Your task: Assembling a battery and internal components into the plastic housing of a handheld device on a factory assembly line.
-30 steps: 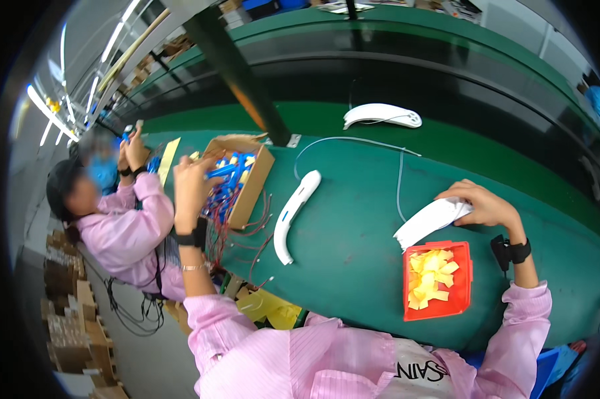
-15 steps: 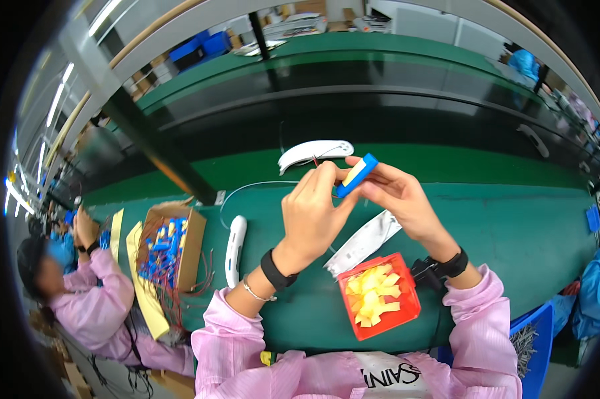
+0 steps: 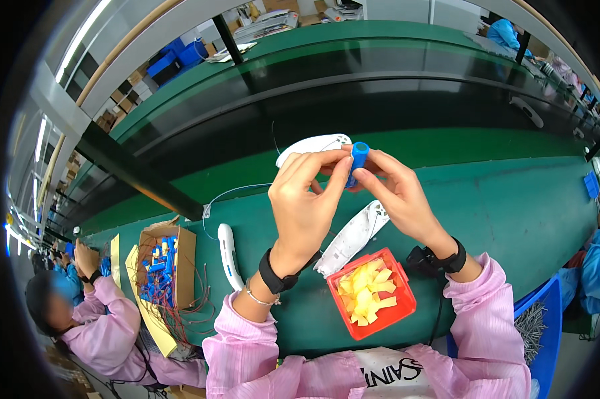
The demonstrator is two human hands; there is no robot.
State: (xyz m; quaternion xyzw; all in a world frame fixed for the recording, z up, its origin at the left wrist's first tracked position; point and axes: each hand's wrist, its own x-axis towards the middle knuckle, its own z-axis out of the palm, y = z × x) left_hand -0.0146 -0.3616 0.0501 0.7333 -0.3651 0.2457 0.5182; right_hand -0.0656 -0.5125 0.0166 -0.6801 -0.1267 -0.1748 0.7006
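Note:
Between my two hands a blue cylindrical battery (image 3: 358, 159) stands nearly upright, its round end facing up. The fingers of my left hand (image 3: 305, 193) pinch it from the left. My right hand (image 3: 401, 199) grips it from the other side with thumb and fingers. Its yellow patch, seen earlier, is not visible now. Behind the hands lies a white curved plastic shell (image 3: 311, 145). Just below them rests another white shell (image 3: 350, 241), open side up. Nearer to me is a red bin (image 3: 408, 300) of yellow paper-like pieces (image 3: 366, 290).
A cardboard box (image 3: 187, 269) of blue batteries with trailing wires stands left, near a white curved piece (image 3: 228, 256). A person in pink (image 3: 107, 332) sits there. A dark belt (image 3: 406, 86) runs behind the bench. At right is a blue bin (image 3: 547, 339) of metal parts.
The battery has turned from a slant to nearly upright, and its yellow patch has gone out of sight. My left fingers have shifted up along it. The camera view has tilted slightly.

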